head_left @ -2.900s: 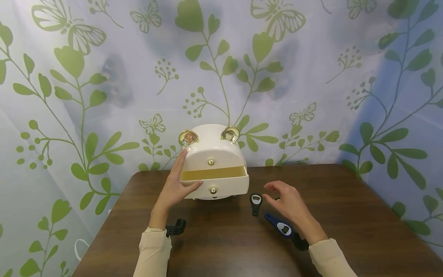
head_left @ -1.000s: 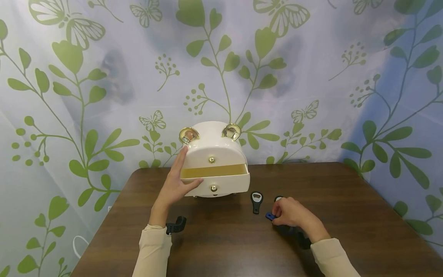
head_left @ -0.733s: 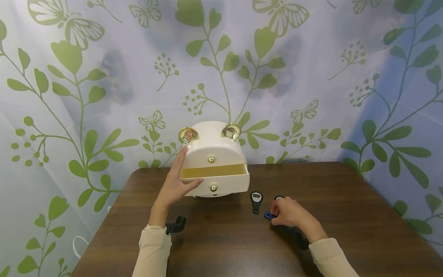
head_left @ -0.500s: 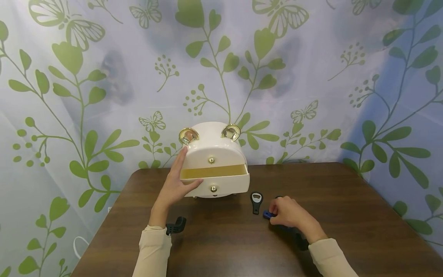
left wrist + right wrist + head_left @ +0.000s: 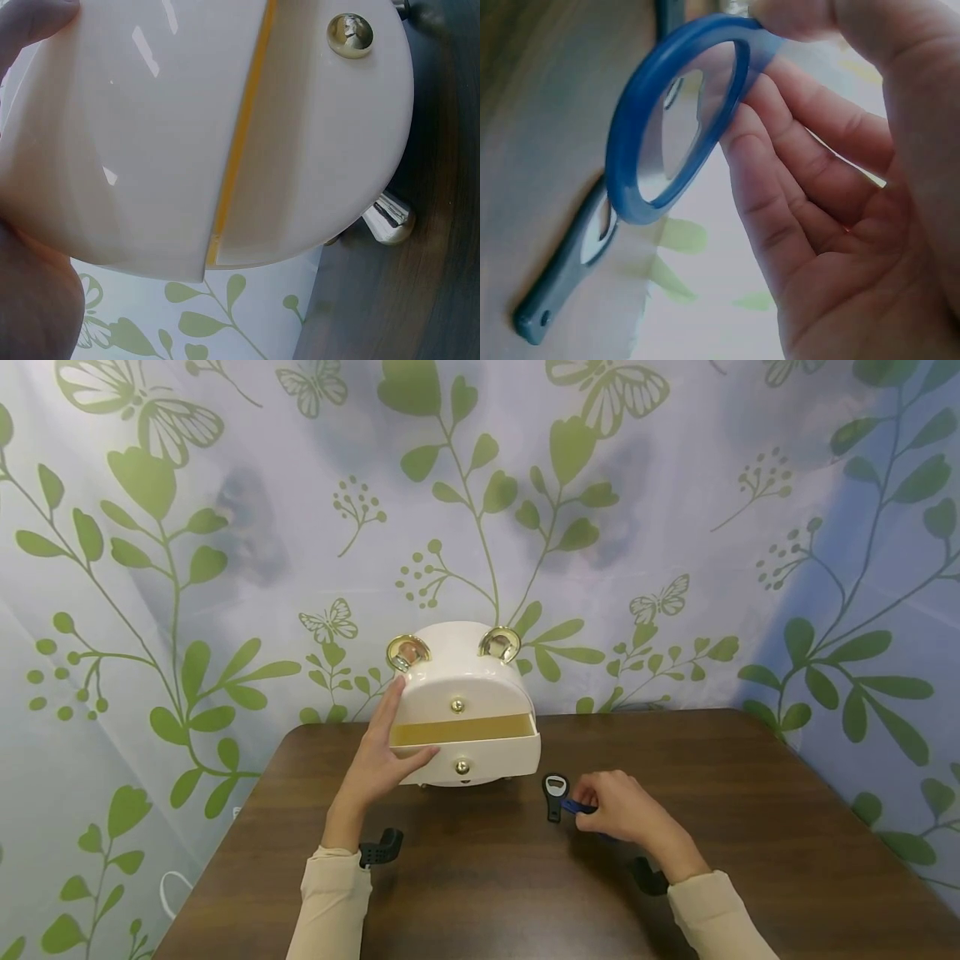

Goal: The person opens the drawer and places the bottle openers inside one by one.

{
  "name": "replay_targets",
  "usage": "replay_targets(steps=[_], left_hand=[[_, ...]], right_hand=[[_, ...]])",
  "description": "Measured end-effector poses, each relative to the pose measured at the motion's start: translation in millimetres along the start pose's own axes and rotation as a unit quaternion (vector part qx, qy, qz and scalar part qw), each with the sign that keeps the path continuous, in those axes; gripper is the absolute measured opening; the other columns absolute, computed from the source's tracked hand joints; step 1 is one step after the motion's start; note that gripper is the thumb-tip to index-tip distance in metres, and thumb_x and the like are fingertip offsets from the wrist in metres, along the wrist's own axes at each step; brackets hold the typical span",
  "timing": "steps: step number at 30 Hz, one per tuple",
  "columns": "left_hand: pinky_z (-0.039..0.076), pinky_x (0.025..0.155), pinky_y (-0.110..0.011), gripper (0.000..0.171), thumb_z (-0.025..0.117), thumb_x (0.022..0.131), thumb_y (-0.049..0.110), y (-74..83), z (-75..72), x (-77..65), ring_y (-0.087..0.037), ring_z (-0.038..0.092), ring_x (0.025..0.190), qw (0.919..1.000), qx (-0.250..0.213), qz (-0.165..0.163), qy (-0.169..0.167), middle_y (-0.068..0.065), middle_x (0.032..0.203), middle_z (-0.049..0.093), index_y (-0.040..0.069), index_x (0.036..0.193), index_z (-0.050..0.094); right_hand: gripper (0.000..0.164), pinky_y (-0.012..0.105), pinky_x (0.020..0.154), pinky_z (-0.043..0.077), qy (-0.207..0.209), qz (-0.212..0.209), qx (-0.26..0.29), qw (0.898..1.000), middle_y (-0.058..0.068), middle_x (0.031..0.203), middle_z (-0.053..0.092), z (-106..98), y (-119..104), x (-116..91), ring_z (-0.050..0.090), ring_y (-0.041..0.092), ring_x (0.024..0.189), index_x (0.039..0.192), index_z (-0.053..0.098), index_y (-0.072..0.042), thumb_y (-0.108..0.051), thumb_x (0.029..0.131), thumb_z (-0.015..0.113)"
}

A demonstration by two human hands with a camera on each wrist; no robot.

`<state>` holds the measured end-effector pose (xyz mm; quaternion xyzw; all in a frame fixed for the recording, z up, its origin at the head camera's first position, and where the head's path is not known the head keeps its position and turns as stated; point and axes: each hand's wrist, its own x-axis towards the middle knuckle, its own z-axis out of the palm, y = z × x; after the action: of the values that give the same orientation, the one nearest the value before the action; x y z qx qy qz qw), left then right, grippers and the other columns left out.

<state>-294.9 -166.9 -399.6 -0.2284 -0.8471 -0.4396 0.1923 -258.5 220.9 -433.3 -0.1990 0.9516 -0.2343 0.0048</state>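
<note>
Table (image 5: pixel 465 885) carries the white cabinet (image 5: pixel 465 681), drawer (image 5: pixel 495 760) standing open. My left hand (image 5: pixel 375 760): fingers spread, against the cabinet's left. My right hand (image 5: pixel 618 806): pinching the blue bottle opener (image 5: pixel 576 807), near the black bottle opener (image 5: pixel 554 808).

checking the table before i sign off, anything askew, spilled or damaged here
Nothing looks spilled or damaged. Only the open drawer stands out: it juts from the white cabinet, while the drawer above it looks closed.
</note>
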Motion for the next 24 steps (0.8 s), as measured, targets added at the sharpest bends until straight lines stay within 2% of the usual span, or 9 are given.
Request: replay_targets(steps=[7, 12, 19, 24], left_hand=[[0.023, 0.123, -0.061, 0.114, 0.089, 0.083, 0.031, -1.4, 0.6, 0.7, -0.021, 0.013, 0.159, 1.0, 0.003, -0.007, -0.001, 0.013, 0.173, 0.009, 0.038, 0.166, 0.011], [0.023, 0.123, -0.062, 0.114, 0.089, 0.083, 0.031, -0.6, -0.3, 0.6, -0.021, 0.013, 0.159, 1.0, 0.003, -0.008, 0.0, 0.013, 0.173, 0.009, 0.038, 0.166, 0.011], [0.022, 0.123, -0.061, 0.114, 0.088, 0.083, 0.032, -1.0, -0.8, 0.2, -0.021, 0.013, 0.16, 0.9999, 0.001, -0.011, -0.002, 0.013, 0.173, 0.009, 0.039, 0.166, 0.01], [0.023, 0.123, -0.061, 0.114, 0.088, 0.083, 0.032, -2.0, -0.7, -0.2, -0.022, 0.013, 0.16, 1.0, -0.001, -0.009, -0.003, 0.011, 0.173, 0.009, 0.04, 0.166, 0.01]], right_hand=[[0.016, 0.031, 0.07, 0.055, 0.012, -0.002, 0.009, 1.0, -0.006, 0.081, 0.066, -7.2, -9.7, -0.6, 0.058, 0.009, 0.073, 0.091, 0.072, -0.013, -0.012, 0.08, 0.082], [0.016, 0.032, 0.072, 0.056, 0.026, 0.004, 0.006, 1.0, -0.006, 0.084, 0.066, -12.7, -16.0, 0.6, 0.058, 0.011, 0.076, 0.094, 0.072, -0.013, -0.013, 0.081, 0.082], [0.016, 0.033, 0.072, 0.054, 0.075, -0.022, -0.003, 0.997, -0.006, 0.083, 0.066, -19.7, -24.5, 0.9, 0.059, 0.009, 0.077, 0.092, 0.073, -0.014, -0.013, 0.079, 0.082], [0.017, 0.032, 0.072, 0.054, 0.102, -0.022, -0.004, 0.995, -0.007, 0.084, 0.066, -23.6, -29.3, 1.1, 0.059, 0.008, 0.076, 0.092, 0.073, -0.015, -0.014, 0.077, 0.082]])
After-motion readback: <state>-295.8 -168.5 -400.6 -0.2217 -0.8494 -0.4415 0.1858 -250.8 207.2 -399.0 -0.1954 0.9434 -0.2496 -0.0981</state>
